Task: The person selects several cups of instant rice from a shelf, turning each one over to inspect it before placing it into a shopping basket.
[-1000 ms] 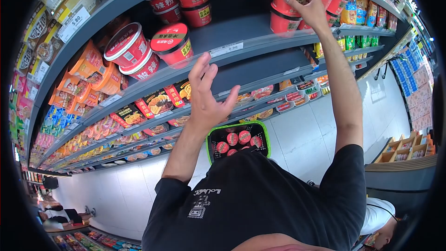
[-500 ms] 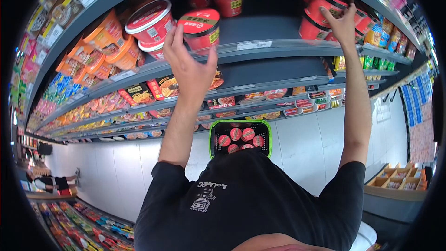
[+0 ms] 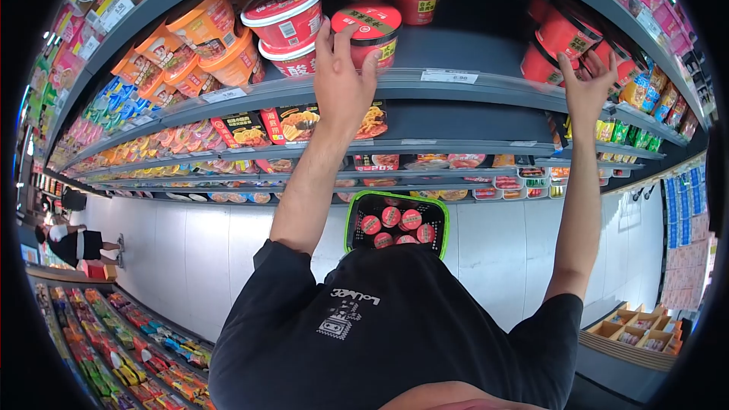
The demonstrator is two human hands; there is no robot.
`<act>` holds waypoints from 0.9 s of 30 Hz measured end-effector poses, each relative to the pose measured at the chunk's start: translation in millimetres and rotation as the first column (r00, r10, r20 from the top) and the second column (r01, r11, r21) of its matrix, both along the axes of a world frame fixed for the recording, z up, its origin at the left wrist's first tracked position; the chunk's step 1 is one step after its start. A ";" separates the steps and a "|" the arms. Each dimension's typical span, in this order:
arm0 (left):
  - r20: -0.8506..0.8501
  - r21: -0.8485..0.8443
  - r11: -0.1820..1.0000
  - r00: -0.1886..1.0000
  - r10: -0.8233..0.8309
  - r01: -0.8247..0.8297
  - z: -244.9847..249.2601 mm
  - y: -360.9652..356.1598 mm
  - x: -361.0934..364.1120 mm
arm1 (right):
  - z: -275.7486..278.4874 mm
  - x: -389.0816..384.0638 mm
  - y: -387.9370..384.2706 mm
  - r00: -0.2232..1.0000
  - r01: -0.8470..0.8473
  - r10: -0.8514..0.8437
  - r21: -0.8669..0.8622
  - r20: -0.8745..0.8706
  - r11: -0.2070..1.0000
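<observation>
My left hand (image 3: 343,83) is raised at the upper shelf's front edge, fingers apart, against the near left side of a red instant-meal tub (image 3: 367,24) with a black rim. Left of it, two red bowls with white rims (image 3: 283,14) are stacked. My right hand (image 3: 587,95) has its fingers spread just in front of several red tubs (image 3: 568,30) at the shelf's right; its fingertips overlap the lower ones, and contact is hard to tell. Further back, more red tubs (image 3: 416,6) stand stacked.
On the floor below me is a black basket with a green rim (image 3: 447,220), holding several red-lidded tubs (image 3: 411,219). Orange bowls (image 3: 203,23) fill the shelf's left. Lower shelves carry boxed meals (image 3: 292,123). A person (image 3: 76,244) is at the far left; a wooden divided tray (image 3: 634,330) is at right.
My right hand has drawn back from the top of the right-hand tubs to lower in front of them. The left hand stays at the same tub. The whole view has shifted slightly.
</observation>
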State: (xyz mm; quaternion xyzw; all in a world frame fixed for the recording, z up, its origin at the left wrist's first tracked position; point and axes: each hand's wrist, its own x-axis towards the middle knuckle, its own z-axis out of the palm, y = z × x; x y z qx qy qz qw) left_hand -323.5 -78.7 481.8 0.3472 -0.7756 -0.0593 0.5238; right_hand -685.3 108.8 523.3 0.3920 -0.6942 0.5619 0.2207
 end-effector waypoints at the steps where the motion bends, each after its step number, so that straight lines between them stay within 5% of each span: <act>1: 0.001 -0.001 1.000 1.000 -0.017 0.017 0.5 -0.2 0.3 | -6.2 7.8 3.6 1.000 -0.007 0.006 -0.064 -0.018 0.998; 6: 0.000 0.033 0.998 0.999 -0.049 0.049 1.6 -3.0 4.0 | -63.5 39.4 55.6 1.000 0.019 -0.022 -0.147 -0.020 0.989; 12: 0.041 0.098 0.989 0.992 -0.118 0.113 5.2 -7.7 14.0 | -220.4 81.2 131.2 0.953 0.125 -0.095 -0.088 0.287 0.988; 18: 0.097 0.017 0.995 0.990 -0.098 0.097 8.3 -2.5 12.4 | -429.1 182.9 231.4 0.697 0.053 -0.211 0.245 0.685 0.968; 22: 0.126 0.064 0.997 0.991 -0.050 0.042 10.6 4.1 5.6 | -557.0 234.3 309.8 0.619 0.044 -0.480 0.582 0.622 0.812; 27: 0.122 0.053 0.999 0.993 -0.005 -0.001 10.3 0.0 -0.8 | -646.9 235.1 383.8 0.652 -0.067 -0.567 0.782 0.504 0.619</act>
